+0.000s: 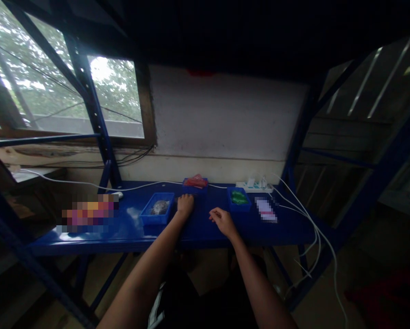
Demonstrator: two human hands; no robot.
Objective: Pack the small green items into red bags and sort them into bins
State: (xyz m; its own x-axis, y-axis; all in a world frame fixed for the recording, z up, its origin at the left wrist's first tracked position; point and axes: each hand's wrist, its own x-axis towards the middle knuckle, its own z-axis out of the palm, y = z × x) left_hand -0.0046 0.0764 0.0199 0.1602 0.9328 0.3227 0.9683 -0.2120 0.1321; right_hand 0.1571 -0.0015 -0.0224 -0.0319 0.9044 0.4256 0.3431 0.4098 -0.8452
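Note:
My left hand (pixel 185 204) rests low over the blue tabletop (pixel 201 228), just right of a blue tray (pixel 144 218) holding a clear bag of small greyish items (pixel 160 207). Its fingers point away from me and curl down; what is under them is hidden. To the right, my right hand (pixel 222 219) is closed, thumb and fingers pressed together, with anything between them too small to name. Behind my left hand stands a blue tray with red plastic bags (pixel 196 181). A third blue tray (pixel 239 208) with green packets (pixel 238 197) is beyond my right hand.
A white power strip (pixel 254 187) with plugs and cables lies at the back right. Near it is a blurred pale rectangular item (pixel 266 209). A blurred colourful item (pixel 88 214) lies at the left. Blue rack posts (pixel 97 114) frame the table, and a white cable crosses its back.

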